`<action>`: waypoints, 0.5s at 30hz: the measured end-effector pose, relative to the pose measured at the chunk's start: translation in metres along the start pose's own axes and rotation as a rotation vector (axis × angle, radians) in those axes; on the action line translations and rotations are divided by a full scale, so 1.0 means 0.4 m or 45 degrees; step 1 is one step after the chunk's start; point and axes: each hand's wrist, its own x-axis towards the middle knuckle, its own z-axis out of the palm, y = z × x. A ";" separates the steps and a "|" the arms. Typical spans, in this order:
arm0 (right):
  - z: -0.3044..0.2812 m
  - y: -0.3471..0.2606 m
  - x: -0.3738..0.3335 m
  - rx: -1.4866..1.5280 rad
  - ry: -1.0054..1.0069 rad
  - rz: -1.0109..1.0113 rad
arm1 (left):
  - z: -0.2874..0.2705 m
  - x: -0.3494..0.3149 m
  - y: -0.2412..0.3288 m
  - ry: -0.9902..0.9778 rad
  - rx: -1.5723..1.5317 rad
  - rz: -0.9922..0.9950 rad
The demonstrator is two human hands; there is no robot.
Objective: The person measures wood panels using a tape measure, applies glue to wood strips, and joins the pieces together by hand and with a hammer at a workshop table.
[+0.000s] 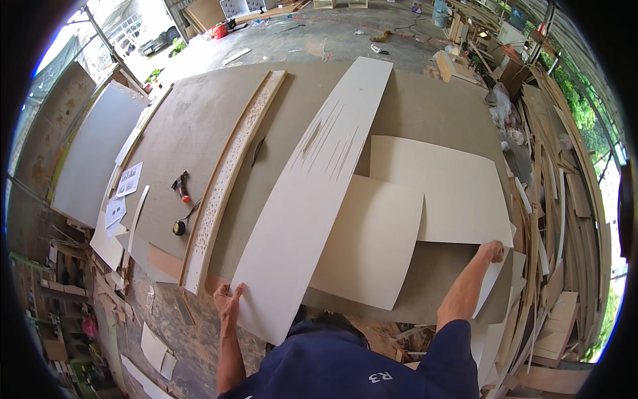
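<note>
A long white board (312, 159) lies slantwise across the large grey-brown work surface, its far part marked with dark scratch-like streaks. At its near left edge my left hand (229, 302) is closed on the board, with the thumb on the edge. To the right, two thin off-white sheets overlap: a nearer sheet (372, 239) partly beneath the long board, and a farther sheet (442, 189). My right hand (490, 251) is closed at the near right corner of the farther sheet. A narrow white piece (490, 282) shows below that hand; its fingertips are hidden.
Left of the board lie a long narrow wooden frame (229, 176), a hammer (181, 186), a tape measure (179, 227) and printed papers (129, 178). Stacked wood strips (555, 199) line the right side. Offcuts (157, 349) litter the floor at the near left.
</note>
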 end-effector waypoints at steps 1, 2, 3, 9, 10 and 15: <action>-0.030 -0.028 0.029 0.003 0.048 -0.014 | 0.006 0.004 -0.010 -0.006 0.034 -0.012; -0.060 -0.040 0.037 -0.003 0.084 -0.016 | -0.001 0.008 -0.018 0.003 0.072 -0.021; -0.088 -0.049 0.042 -0.005 0.116 -0.024 | -0.009 0.010 -0.027 0.010 0.110 -0.031; -0.330 -0.003 -0.082 -0.061 -0.389 -0.867 | 0.000 -0.004 -0.002 0.010 -0.038 0.017; -0.367 0.039 -0.114 -0.137 -0.656 -1.109 | 0.004 -0.001 0.001 0.018 -0.035 0.026; -0.708 0.292 -0.791 -0.292 -2.069 -0.287 | -0.017 0.000 -0.019 0.043 0.024 0.007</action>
